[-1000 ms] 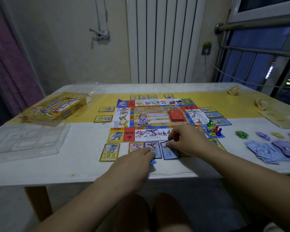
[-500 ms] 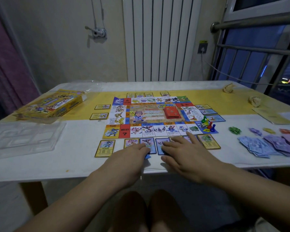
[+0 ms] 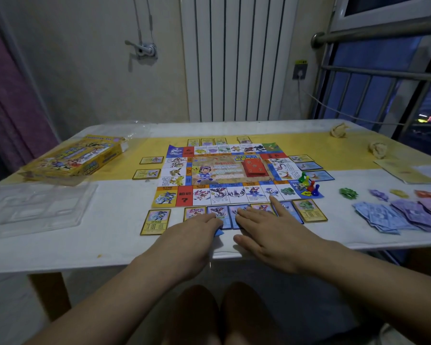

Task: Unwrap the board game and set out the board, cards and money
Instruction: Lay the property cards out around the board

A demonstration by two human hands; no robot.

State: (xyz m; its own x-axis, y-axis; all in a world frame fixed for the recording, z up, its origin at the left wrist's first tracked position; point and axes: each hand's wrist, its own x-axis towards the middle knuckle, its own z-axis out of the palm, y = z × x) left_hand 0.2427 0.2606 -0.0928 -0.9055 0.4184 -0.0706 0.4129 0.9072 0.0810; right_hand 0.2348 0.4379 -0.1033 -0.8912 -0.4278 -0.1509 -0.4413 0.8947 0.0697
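Note:
The colourful game board (image 3: 224, 173) lies flat mid-table with a red card stack (image 3: 254, 168) on it and pawns (image 3: 309, 184) at its right corner. Property cards ring the board; a row of cards (image 3: 309, 210) runs along its near edge. My left hand (image 3: 192, 230) rests palm down at that row with curled fingers, and a blue card corner (image 3: 219, 232) pokes out from under it. My right hand (image 3: 271, 230) lies flat with fingers spread over the row's blue cards, index finger reaching the board's edge. Paper money (image 3: 396, 215) is fanned out at the right.
The yellow game box (image 3: 72, 158) and a clear plastic insert tray (image 3: 35, 205) sit at the left. Small green, purple, yellow and red piles (image 3: 348, 192) lie beyond the money. A leaflet (image 3: 403, 170) and two crumpled wrappers (image 3: 339, 130) are at the back right.
My right hand went from pinching a card at the near row to lying flat with spread fingers, a little closer to me. The left hand has barely moved.

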